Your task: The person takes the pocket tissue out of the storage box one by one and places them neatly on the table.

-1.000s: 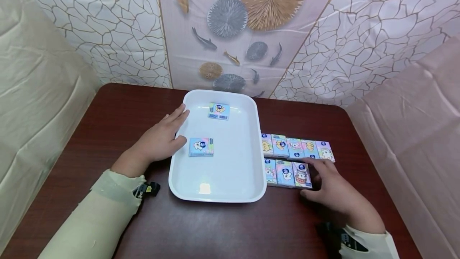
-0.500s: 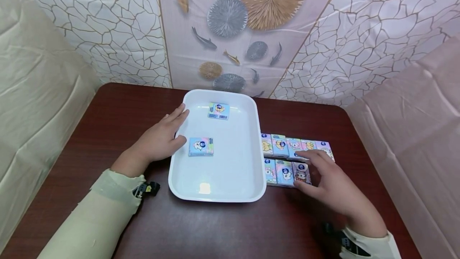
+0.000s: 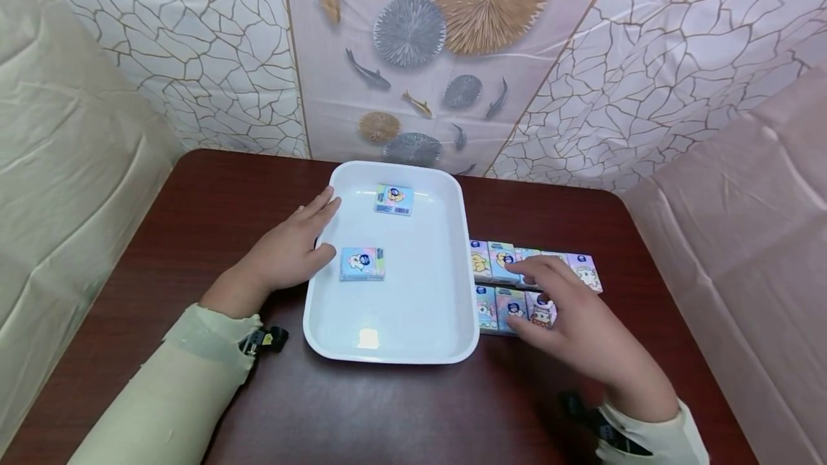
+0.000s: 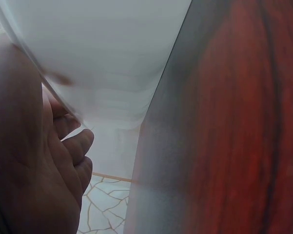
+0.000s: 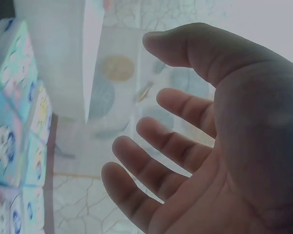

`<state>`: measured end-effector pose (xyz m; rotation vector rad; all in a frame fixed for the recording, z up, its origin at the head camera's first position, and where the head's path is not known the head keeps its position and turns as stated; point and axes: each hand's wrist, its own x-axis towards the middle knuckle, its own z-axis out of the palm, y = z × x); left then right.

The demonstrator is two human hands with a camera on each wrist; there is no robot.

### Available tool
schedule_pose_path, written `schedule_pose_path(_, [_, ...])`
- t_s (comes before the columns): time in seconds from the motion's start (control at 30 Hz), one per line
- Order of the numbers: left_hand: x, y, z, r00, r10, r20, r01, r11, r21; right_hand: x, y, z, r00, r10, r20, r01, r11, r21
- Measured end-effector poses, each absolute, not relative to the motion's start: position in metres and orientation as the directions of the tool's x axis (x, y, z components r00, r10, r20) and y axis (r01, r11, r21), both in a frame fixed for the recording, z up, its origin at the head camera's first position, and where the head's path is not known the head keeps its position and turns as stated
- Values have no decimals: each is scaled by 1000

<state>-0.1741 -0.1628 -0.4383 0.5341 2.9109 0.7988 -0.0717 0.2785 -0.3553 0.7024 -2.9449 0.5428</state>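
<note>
A white tray (image 3: 420, 285) holds two small cartoon-printed packs: a blue one with a white character (image 3: 362, 264) and one with a yellow character and barcode (image 3: 394, 199) farther back. My left hand (image 3: 274, 250) rests on the tray's left rim, fingers and thumb spread over the edge. To the tray's right lie two rows of similar packs, a back row (image 3: 479, 260) and a front row (image 3: 486, 307). Above these rows is my right hand (image 3: 578, 321), thumb and fingers apart. In the right wrist view nothing lies in its palm (image 5: 253, 141). Several packs are partly hidden behind that hand.
The dark red-brown table (image 3: 388, 415) stands against a patterned cloth backdrop (image 3: 413, 92). Pale padded panels (image 3: 743, 271) rise at both sides. The tray's right wall (image 3: 470, 264) touches or nearly touches the packs; I cannot tell which.
My right hand has moved left across the pack rows, from the right end of the front row towards the tray. The left hand, tray and packs stay put.
</note>
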Motion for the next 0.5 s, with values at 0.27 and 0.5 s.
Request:
schedule_pose_path(0.27, [-174, -163, -440, -939, 344, 15, 303, 803, 513, -76, 254, -342, -860, -494, 131, -505, 783, -364])
schedule_pose_path(0.5, [-174, -164, -439, -939, 344, 9, 300, 807, 509, -87, 231, -337, -808, -571, 149, -578, 716, -392])
